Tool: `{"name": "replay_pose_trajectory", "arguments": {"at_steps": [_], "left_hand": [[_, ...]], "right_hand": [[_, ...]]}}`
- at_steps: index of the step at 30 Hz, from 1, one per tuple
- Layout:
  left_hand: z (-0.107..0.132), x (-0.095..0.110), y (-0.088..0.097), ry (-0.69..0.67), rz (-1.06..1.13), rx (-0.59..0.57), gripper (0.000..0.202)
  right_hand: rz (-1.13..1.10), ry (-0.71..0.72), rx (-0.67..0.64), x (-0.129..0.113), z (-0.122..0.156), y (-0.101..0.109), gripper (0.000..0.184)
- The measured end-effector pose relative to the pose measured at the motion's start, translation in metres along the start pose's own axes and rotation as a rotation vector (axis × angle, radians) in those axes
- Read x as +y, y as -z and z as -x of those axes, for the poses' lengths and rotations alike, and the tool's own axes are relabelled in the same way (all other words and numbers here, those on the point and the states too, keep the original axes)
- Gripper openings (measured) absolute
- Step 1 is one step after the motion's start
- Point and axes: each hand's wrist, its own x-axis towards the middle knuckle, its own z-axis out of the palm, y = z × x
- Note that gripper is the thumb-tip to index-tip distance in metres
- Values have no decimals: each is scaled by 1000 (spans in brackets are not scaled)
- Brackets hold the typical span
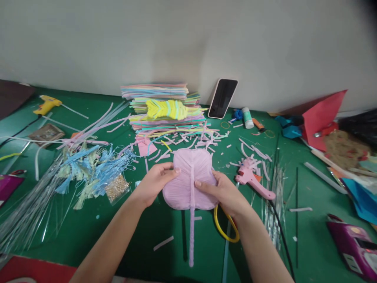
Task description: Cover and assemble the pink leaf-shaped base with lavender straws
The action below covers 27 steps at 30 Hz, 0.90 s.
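Observation:
A lilac leaf-shaped fan [179, 192], made of fuzzy pipe cleaners with a twisted stem pointing toward me, is held up above the green table. My left hand [156, 181] pinches its left edge, thumb on the front. My right hand [224, 190] grips its right side, thumb lying near the central rib. The fingers behind the fan are hidden. Below my right hand, a yellow loop [218, 226], which looks like a scissors handle, lies partly covered. A pink glue gun [255, 184] rests to the right of that hand, among lilac offcuts.
Bundles of coloured pipe cleaners [156, 92] lie at the back, with a yellow pipe-cleaner piece [166, 109] on top. A phone [223, 98] leans on the wall. Left are blue tassels [100, 167], a bag of gold beads [117, 188] and a yellow glue gun [48, 105].

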Motion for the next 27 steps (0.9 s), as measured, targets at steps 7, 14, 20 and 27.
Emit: {"name": "replay_pose_trajectory", "arguments": {"at_steps": [7, 14, 20, 27], "left_hand": [[0, -7, 7, 28, 6, 39, 29], [2, -11, 11, 32, -45, 58, 31], [7, -9, 17, 35, -182, 189, 30], [26, -6, 35, 93, -194, 256, 29]], "right_hand": [[117, 127, 236, 3, -6, 12, 33], [300, 194, 248, 6, -9, 9, 34], [396, 242, 247, 16, -6, 5, 32], [490, 229, 258, 31, 3, -7, 28]]}}
